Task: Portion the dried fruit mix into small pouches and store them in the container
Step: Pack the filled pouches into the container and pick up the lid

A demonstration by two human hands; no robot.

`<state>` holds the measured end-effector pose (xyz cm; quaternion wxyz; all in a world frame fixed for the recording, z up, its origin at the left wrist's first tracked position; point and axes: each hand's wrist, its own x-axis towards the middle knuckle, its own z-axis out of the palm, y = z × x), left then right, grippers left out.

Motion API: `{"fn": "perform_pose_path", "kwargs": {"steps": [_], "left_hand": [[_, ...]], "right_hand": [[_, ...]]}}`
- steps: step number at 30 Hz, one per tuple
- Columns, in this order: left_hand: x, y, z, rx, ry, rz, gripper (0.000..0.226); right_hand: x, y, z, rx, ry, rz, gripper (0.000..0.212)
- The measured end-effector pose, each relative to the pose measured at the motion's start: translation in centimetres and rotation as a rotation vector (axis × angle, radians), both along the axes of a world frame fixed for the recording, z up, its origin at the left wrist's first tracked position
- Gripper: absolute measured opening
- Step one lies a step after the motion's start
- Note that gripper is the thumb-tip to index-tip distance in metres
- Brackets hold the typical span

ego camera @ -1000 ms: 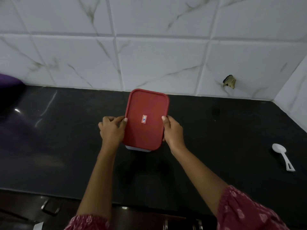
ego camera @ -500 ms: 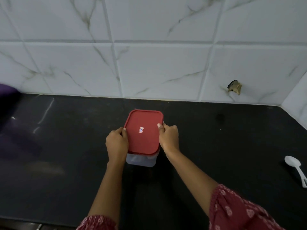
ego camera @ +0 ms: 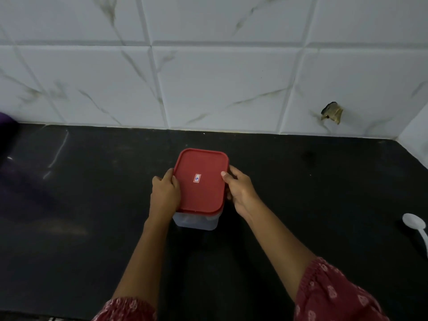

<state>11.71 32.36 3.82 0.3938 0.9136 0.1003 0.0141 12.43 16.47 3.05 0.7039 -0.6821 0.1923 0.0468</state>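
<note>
White marble-veined tile wall (ego camera: 220, 89) behind a black countertop (ego camera: 92, 228). Near the counter's middle, a short way out from the wall, stands the container (ego camera: 195, 221): a clear, rounded-rectangular tub with dim, dark contents that cannot be made out, capped by a flat red lid (ego camera: 203, 198) that overhangs its rim. The left hand (ego camera: 165, 195) grips the container's left side, fingers curled against the lid edge. The right hand (ego camera: 239, 191) grips the right side, thumb tip resting on the lid. A white plastic spoon (ego camera: 414, 222) lies well apart at the right edge. A small red, white and blue sticker (ego camera: 197, 178) marks the lid's centre.
</note>
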Motion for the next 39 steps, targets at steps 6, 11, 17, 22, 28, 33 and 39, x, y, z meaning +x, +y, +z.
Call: {"fn": "perform_pose_path", "kwargs": {"steps": [6,11,17,22,28,33,39], "left_hand": [[3.2,1.5,0.0,0.161,0.209,-0.034,0.051],[5.8,1.1,0.9,0.096,0.165,0.013,0.066],[7.9,-0.5,1.1,-0.070,0.098,-0.008,0.044],[8.6,-0.6,0.4,-0.339,0.100,0.051,0.038],[9.5,-0.8,-0.1,-0.361,0.117,0.079,0.034],[9.2,-0.7,-0.2,-0.462,0.133,0.132,0.029],[7.6,-1.0,0.3,-0.183,0.086,0.077,0.041]], "right_hand": [[1.1,-0.8,0.5,-0.098,0.107,0.017,0.038],[2.7,-0.8,0.5,-0.132,0.064,-0.099,0.050],[4.5,-0.6,0.9,-0.006,0.050,-0.127,0.029],[5.4,-0.8,0.3,0.127,0.040,-0.153,0.009],[5.6,-0.7,0.1,0.152,0.050,-0.223,0.019],[5.6,-0.5,0.1,0.177,0.049,-0.222,0.018],[4.7,-0.7,-0.4,0.101,0.035,-0.150,0.019]]}}
